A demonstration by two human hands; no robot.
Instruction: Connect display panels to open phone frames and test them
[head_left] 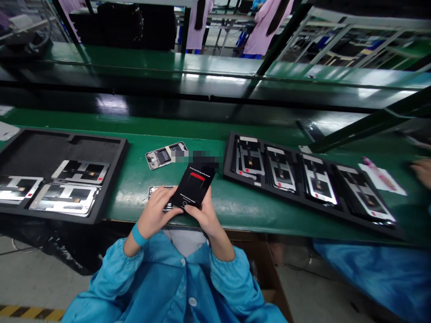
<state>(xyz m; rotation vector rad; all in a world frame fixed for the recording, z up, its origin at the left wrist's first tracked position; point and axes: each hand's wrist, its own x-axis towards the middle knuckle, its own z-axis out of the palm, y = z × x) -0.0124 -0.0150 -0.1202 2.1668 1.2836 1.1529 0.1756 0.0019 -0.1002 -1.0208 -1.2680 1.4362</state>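
A black smartphone [193,184] with a lit screen is held up over the front of the green bench. White text and a red shape show on its display. My left hand [156,208] grips its left side, a blue band around the wrist. On the lower right side my right hand [205,213] is closed on the same phone, its thumb near the bottom of the screen. Behind the phone lies an opened phone frame [164,155] with its inner parts showing. Another phone frame [151,192] lies partly hidden beneath my left hand.
On the left, a black foam tray [116,166] holds several phone screen panels [63,199]. A second foam tray [232,163] on the right holds more panels in stacks. Further right are a white paper [393,184] and another person's hand [422,172]. A dark green shelf spans the back.
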